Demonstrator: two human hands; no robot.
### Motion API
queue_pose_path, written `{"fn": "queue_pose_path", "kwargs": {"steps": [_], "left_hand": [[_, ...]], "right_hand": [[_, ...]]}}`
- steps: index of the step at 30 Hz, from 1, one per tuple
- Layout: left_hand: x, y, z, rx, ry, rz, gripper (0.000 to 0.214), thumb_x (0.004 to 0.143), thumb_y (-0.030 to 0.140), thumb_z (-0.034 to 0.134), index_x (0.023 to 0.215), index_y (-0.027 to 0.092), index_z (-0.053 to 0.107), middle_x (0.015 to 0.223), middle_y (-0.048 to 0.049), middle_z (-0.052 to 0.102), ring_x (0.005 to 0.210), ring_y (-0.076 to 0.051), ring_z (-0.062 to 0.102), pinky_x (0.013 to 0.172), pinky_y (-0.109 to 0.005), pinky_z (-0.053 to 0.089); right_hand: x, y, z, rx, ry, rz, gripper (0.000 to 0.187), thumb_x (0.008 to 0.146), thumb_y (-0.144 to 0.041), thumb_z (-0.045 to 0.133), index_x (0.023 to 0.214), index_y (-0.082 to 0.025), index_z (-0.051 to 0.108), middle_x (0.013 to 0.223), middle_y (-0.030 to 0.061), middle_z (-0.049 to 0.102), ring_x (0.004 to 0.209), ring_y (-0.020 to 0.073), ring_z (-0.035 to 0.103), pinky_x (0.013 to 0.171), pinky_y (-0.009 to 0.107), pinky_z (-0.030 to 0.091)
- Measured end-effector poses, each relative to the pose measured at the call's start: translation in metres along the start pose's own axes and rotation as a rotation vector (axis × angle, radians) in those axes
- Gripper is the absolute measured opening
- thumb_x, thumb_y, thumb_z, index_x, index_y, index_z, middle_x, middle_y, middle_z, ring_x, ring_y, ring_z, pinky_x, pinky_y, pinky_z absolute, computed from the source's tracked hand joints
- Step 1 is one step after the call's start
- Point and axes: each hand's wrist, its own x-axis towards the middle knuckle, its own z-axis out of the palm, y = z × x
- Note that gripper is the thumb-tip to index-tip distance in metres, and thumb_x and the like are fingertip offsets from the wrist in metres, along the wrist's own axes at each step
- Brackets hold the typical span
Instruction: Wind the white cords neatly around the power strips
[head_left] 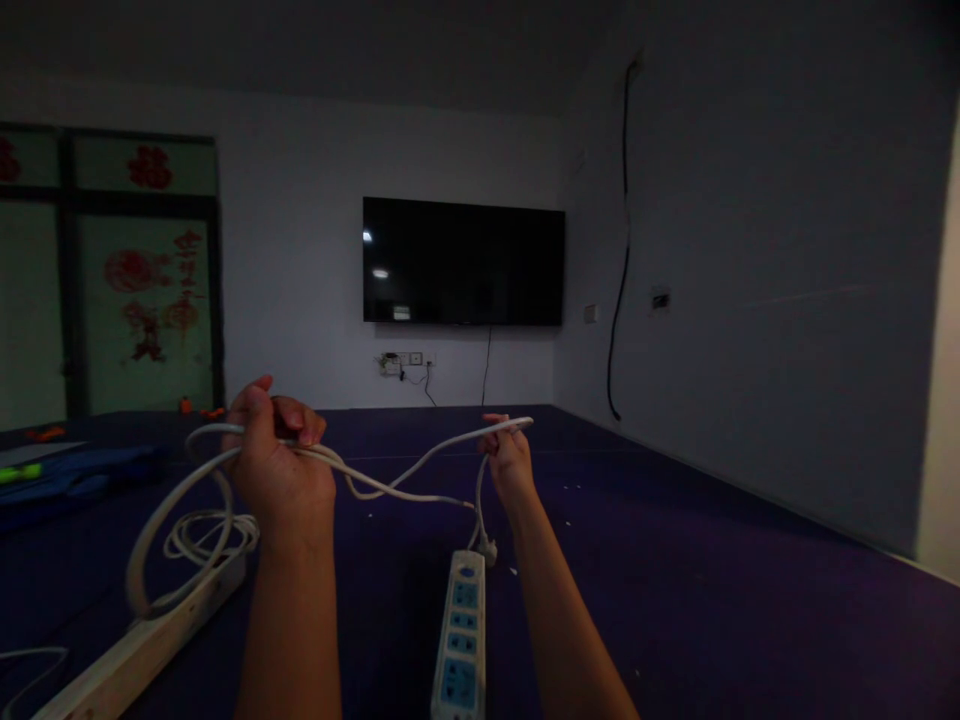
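Observation:
A white power cord (pixel 420 468) runs in loose loops between my two hands. My left hand (pixel 276 440) is closed around the cord, and one large loop hangs down on its left side. Farther to the right, my right hand (pixel 510 452) pinches another stretch of the same cord, which bends back past the fingers. Below and between the hands lies a white power strip (pixel 459 625) with blue socket faces. A white plug (pixel 487 550) rests by its far end, with cord rising from there toward my right hand.
At lower left a long pale bar (pixel 142 655) carries a coil of white cable (pixel 202 540). Blue cloth (pixel 82 480) lies on the dark purple surface (pixel 712 580) at far left. A television (pixel 463 262) hangs on the far wall; a black cable (pixel 625 240) dangles on the right wall.

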Motion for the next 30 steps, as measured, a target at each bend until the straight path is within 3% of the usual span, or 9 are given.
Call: {"fn": "queue_pose_path", "kwargs": {"steps": [4,9,13,16,19,22,28,30], "left_hand": [[0.000,-0.001,0.002,-0.001,-0.010,-0.004,0.017,0.084,0.021,0.048,0.069,0.020,0.057,0.042,0.0072,0.039,0.033,-0.006,0.029,0.039,-0.021,0.019],[-0.003,-0.001,0.003,-0.007,-0.033,0.006,0.015,0.083,0.023,0.052,0.069,0.020,0.058,0.042,0.0074,0.040,0.034,-0.006,0.029,0.039,-0.021,0.020],[-0.004,0.004,0.005,-0.038,-0.038,0.013,0.020,0.086,0.024,0.046,0.070,0.020,0.057,0.042,0.0073,0.040,0.033,-0.006,0.027,0.039,-0.022,0.019],[-0.004,0.008,0.008,-0.091,-0.010,-0.010,0.030,0.091,0.024,0.035,0.069,0.018,0.055,0.038,0.0067,0.039,0.031,-0.007,0.023,0.038,-0.023,0.017],[-0.005,0.009,0.010,-0.112,0.012,-0.041,0.035,0.093,0.023,0.028,0.070,0.017,0.054,0.036,0.0066,0.039,0.031,-0.008,0.022,0.038,-0.023,0.016],[-0.006,0.011,0.011,-0.099,0.015,-0.036,0.036,0.093,0.022,0.027,0.070,0.017,0.053,0.036,0.0066,0.038,0.031,-0.008,0.022,0.038,-0.023,0.016],[-0.008,0.036,0.018,-0.018,0.047,0.026,0.034,0.092,0.021,0.029,0.068,0.017,0.053,0.038,0.0071,0.037,0.033,-0.008,0.021,0.038,-0.022,0.017],[-0.007,0.047,0.008,0.002,0.052,0.043,0.031,0.091,0.024,0.032,0.069,0.018,0.053,0.041,0.0084,0.036,0.035,-0.007,0.021,0.038,-0.020,0.019]], "right_hand": [[-0.004,-0.004,0.006,0.023,-0.113,0.067,0.044,0.073,-0.060,0.052,0.081,-0.018,0.057,0.049,-0.0070,0.041,0.043,0.0081,0.037,0.044,0.022,0.030],[-0.016,-0.013,0.008,-0.002,-0.390,0.191,0.040,0.062,-0.038,0.073,0.095,-0.017,0.063,0.076,0.0021,0.066,0.071,0.0137,0.059,0.065,0.026,0.044],[-0.024,-0.014,0.009,-0.020,-0.635,0.309,0.049,0.050,-0.030,0.079,0.097,-0.019,0.066,0.086,0.0052,0.069,0.083,0.0201,0.062,0.071,0.033,0.047],[-0.031,-0.010,0.013,-0.095,-0.893,0.390,0.058,0.044,-0.025,0.081,0.100,-0.021,0.067,0.092,0.0047,0.069,0.088,0.0221,0.062,0.075,0.034,0.047],[-0.039,0.000,0.020,-0.289,-1.054,0.368,0.046,0.049,-0.025,0.078,0.094,-0.023,0.069,0.088,0.0001,0.069,0.084,0.0183,0.061,0.074,0.027,0.045],[-0.045,0.012,0.027,-0.424,-1.021,0.332,0.018,0.059,-0.031,0.073,0.071,-0.018,0.071,0.062,-0.0029,0.063,0.061,0.0133,0.056,0.058,0.022,0.042],[-0.038,0.021,0.026,-0.517,-0.812,0.259,0.027,0.069,-0.041,0.064,0.059,-0.016,0.064,0.051,-0.0057,0.049,0.052,0.0088,0.042,0.049,0.019,0.032],[-0.034,0.021,0.023,-0.548,-0.728,0.245,0.027,0.071,-0.040,0.062,0.059,-0.015,0.063,0.050,-0.0056,0.047,0.052,0.0088,0.041,0.048,0.019,0.030]]}}
